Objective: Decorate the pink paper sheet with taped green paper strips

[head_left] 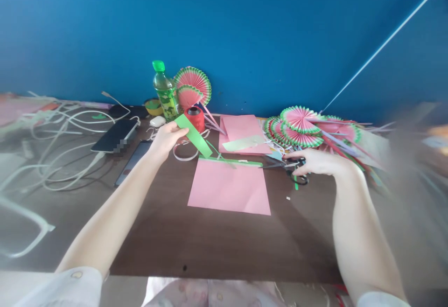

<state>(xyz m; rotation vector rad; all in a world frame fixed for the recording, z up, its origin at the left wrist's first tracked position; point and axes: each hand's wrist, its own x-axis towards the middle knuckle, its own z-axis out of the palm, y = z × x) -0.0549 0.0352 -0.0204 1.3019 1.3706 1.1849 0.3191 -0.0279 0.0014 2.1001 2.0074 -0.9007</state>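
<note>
My left hand (167, 140) pinches one end of a green paper strip (196, 139), which slants down toward the table. Black-handled scissors (298, 176) are in the fingers of my right hand (311, 161), low over the tabletop with the blades pointing left. Between the hands lies a pink paper sheet (229, 188), a narrow green strip along its far edge. Thin green offcuts rest near that edge. Behind it are more pink sheets (241, 129) with a pale strip on top.
A green-capped bottle (165, 90), a red tape-like roll (195, 118) and pleated paper fans (193, 83) stand by the blue wall. More fans (301, 122) are piled at the right. White cables (66, 157), a dark device (115, 135) and a phone (135, 162) occupy the left.
</note>
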